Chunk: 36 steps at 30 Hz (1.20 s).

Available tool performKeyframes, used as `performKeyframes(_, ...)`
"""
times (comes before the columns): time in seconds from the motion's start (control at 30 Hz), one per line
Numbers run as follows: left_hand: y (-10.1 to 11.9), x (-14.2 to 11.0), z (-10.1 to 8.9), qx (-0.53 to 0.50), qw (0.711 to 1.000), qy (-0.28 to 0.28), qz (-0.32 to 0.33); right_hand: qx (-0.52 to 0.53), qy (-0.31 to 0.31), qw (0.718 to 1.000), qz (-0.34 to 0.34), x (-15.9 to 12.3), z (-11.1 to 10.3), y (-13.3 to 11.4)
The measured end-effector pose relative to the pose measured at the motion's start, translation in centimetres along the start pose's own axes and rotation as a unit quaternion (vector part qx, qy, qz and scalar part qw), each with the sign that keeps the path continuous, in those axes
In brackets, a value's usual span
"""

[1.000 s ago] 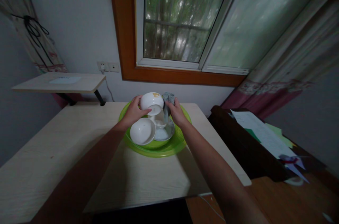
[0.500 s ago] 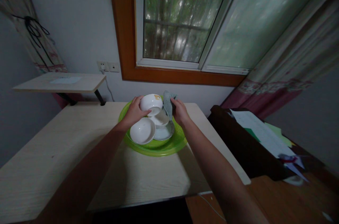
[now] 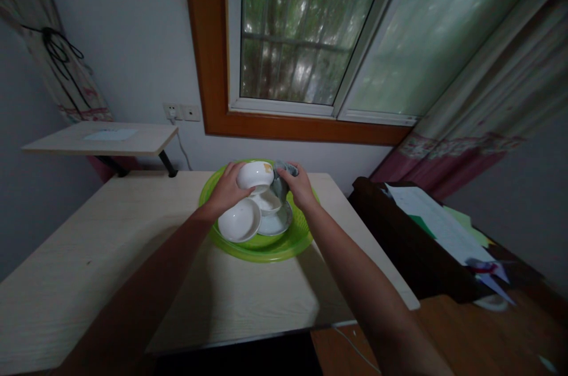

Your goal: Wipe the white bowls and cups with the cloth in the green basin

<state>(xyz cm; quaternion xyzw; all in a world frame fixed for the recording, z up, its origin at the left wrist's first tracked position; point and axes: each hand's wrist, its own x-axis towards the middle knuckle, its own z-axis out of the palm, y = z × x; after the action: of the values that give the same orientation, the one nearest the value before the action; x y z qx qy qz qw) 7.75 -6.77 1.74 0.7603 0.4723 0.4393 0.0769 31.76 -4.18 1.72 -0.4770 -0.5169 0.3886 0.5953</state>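
My left hand [image 3: 228,188] grips a white bowl [image 3: 256,175] with a small yellow mark, tilted above the other dishes. Fingers closed, my right hand [image 3: 298,183] pinches a grey-green cloth [image 3: 280,185] against the right side of that bowl. Below them, a round green plastic basket [image 3: 261,256] rests on the table. Inside it, a second white bowl [image 3: 239,220] leans at the left, facing up. Another white bowl [image 3: 268,203] sits partly hidden under the held one, and a white plate [image 3: 276,223] lies beneath it.
The pale wooden table [image 3: 110,281] carries a small raised shelf [image 3: 102,138] at its back left. A window [image 3: 295,38] and a wall socket [image 3: 181,112] are behind. To the right, a dark brown piece of furniture [image 3: 399,246] holds papers [image 3: 435,216] and scissors [image 3: 490,272].
My right hand has brought the cloth in against the bowl's right side; it hung looser before. The held bowl has shifted slightly right and down.
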Motion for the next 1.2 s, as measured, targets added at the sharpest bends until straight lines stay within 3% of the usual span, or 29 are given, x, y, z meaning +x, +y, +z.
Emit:
performKeyframes(0.2,0.1,-0.2,0.1,-0.008,1.0,0.004,0.011,-0.012,-0.013,0.996,0.084,-0.2,-0.8,-0.8)
performKeyframes(0.37,0.0,-0.2,0.0,-0.006,1.0,0.01,0.008,0.011,0.022,0.993,0.114,-0.8,-1.8,-2.8)
performKeyframes(0.57,0.2,-0.3,-0.1,0.0,1.0,0.005,0.012,0.074,0.089,0.989,0.089,-0.9,-2.2,-3.5)
performKeyframes(0.7,0.4,-0.3,-0.2,-0.004,1.0,-0.001,0.006,0.0,0.094,0.996,0.009,-0.9,-1.8,-3.1)
performKeyframes(0.87,0.6,-0.1,-0.2,-0.01,1.0,0.0,0.012,-0.152,-0.023,0.981,-0.118,-2.5,0.4,-3.6)
performKeyframes(0.97,0.5,0.0,-0.1,-0.01,1.0,0.012,0.006,-0.203,-0.087,0.95,-0.22,-3.5,2.0,-4.0)
performKeyframes(1.07,0.2,0.1,0.0,-0.014,1.0,0.014,0.001,-0.266,-0.157,0.9,-0.307,-3.9,3.1,-3.7)
performKeyframes(1.2,0.0,0.1,0.2,-0.011,1.0,0.004,-0.001,-0.316,-0.22,0.845,-0.372,-4.2,3.9,-2.9)
